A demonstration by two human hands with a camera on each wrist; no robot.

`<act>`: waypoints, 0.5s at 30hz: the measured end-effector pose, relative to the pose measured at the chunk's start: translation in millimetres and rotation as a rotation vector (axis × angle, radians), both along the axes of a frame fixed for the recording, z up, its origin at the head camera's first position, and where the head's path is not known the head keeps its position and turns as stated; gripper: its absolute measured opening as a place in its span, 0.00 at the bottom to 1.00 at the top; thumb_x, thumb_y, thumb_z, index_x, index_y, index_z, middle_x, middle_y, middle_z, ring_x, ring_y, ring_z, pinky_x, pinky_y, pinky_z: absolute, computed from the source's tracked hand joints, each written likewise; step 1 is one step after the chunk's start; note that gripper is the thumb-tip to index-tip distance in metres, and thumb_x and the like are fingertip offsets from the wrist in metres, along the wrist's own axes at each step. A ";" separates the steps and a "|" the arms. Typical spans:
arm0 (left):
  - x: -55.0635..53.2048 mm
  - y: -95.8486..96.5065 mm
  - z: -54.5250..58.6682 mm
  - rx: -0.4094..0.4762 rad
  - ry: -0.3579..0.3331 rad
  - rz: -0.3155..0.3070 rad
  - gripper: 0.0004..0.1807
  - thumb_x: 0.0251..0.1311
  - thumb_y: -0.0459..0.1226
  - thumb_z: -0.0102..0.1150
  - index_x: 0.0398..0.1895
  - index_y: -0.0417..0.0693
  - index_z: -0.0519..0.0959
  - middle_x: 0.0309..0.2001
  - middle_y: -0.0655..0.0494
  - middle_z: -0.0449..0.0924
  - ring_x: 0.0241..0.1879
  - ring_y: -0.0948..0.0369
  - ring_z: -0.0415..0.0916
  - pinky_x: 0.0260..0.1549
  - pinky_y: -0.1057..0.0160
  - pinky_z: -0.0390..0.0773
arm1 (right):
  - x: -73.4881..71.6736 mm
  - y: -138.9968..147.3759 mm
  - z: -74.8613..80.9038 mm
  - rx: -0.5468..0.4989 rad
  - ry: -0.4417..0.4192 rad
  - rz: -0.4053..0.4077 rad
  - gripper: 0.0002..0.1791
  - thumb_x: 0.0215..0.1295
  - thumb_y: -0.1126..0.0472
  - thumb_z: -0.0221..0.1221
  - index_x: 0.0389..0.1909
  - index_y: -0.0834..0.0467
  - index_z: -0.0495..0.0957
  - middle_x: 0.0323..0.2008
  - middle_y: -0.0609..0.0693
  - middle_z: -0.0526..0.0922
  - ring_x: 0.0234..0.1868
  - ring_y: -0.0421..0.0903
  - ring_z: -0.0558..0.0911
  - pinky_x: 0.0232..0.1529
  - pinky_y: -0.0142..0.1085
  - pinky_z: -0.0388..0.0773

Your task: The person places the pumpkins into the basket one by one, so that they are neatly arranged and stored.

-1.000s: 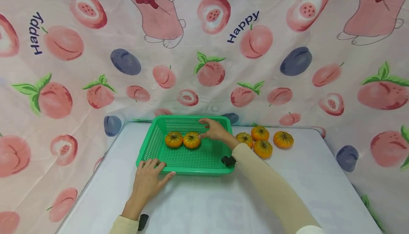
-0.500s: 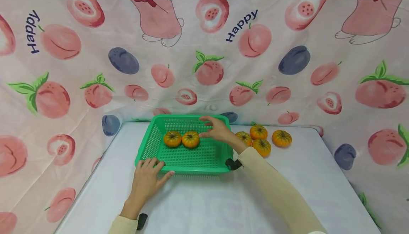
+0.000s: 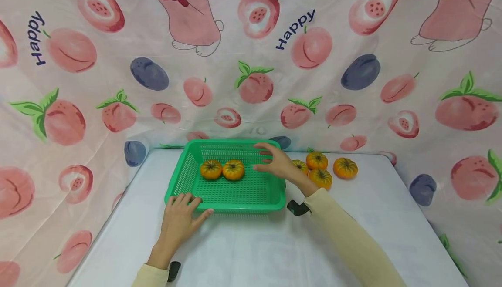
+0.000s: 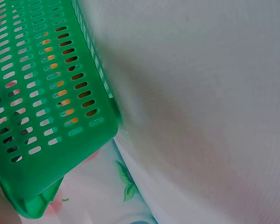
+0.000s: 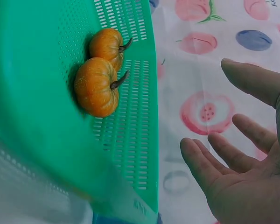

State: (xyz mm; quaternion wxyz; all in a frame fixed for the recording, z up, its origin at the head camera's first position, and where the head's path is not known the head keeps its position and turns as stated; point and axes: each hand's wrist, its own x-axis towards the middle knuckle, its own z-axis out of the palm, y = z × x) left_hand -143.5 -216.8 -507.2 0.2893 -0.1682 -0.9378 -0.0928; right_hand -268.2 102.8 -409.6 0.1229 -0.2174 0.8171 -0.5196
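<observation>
Two small orange pumpkins (image 3: 233, 170) with dark stems sit side by side in the green plastic basket (image 3: 235, 207), toward its left back. My left hand (image 3: 178, 224) holds the basket at its front left corner, fingers bent over the rim and thumb along the outside front. In the left wrist view the perforated wall (image 4: 46, 93) fills the upper left. My right hand (image 3: 280, 163) hovers over the basket's right side, thumb and fingers spread with nothing between them. The right wrist view shows that hand (image 5: 247, 172) apart from the pumpkins (image 5: 97, 87).
Several more pumpkins (image 3: 320, 178) lie on the white table (image 3: 372, 217) to the right of the basket, one (image 3: 345, 168) set apart from the others. Partly behind my right forearm is another pumpkin (image 3: 300, 166). A fruit-printed cloth (image 3: 251, 121) hangs behind the table.
My right hand has drawn back to the right, away from the right-hand pumpkin in the basket. The left hand and the pumpkins stay in place while the head view shifts slightly.
</observation>
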 end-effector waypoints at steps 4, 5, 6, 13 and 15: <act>0.5 -0.3 0.5 0.000 -0.002 -0.006 0.23 0.50 0.61 0.67 0.35 0.54 0.83 0.33 0.56 0.77 0.36 0.53 0.75 0.41 0.50 0.68 | 4.3 8.5 -1.2 -0.011 0.023 -0.006 0.38 0.59 0.58 0.69 0.70 0.52 0.65 0.72 0.53 0.64 0.71 0.60 0.66 0.66 0.51 0.70; 0.4 -0.4 0.5 0.001 -0.003 -0.007 0.23 0.51 0.61 0.66 0.35 0.54 0.83 0.33 0.56 0.77 0.36 0.53 0.75 0.41 0.50 0.68 | 5.3 10.6 -1.1 -0.011 0.033 -0.009 0.38 0.59 0.58 0.70 0.70 0.52 0.65 0.72 0.53 0.64 0.71 0.60 0.67 0.66 0.52 0.71; 0.1 -0.6 0.3 0.001 -0.004 -0.009 0.23 0.52 0.61 0.65 0.35 0.54 0.82 0.33 0.56 0.77 0.36 0.53 0.75 0.41 0.50 0.68 | 6.4 12.7 -0.9 -0.010 0.042 -0.012 0.38 0.59 0.57 0.70 0.70 0.51 0.65 0.72 0.54 0.64 0.71 0.60 0.67 0.65 0.52 0.71; -0.6 -0.6 -1.1 0.001 -0.010 -0.012 0.23 0.52 0.61 0.65 0.36 0.55 0.82 0.33 0.56 0.77 0.36 0.52 0.74 0.41 0.51 0.68 | 13.1 25.7 -0.5 -0.035 0.035 -0.031 0.39 0.59 0.57 0.69 0.71 0.53 0.64 0.72 0.58 0.63 0.70 0.61 0.68 0.66 0.53 0.70; -0.7 -0.4 -1.3 0.002 -0.011 -0.011 0.22 0.50 0.60 0.67 0.36 0.54 0.82 0.33 0.56 0.77 0.36 0.52 0.74 0.41 0.50 0.68 | 15.5 29.3 -0.3 -0.023 0.037 -0.045 0.40 0.59 0.56 0.69 0.71 0.52 0.64 0.72 0.58 0.63 0.70 0.61 0.69 0.66 0.52 0.70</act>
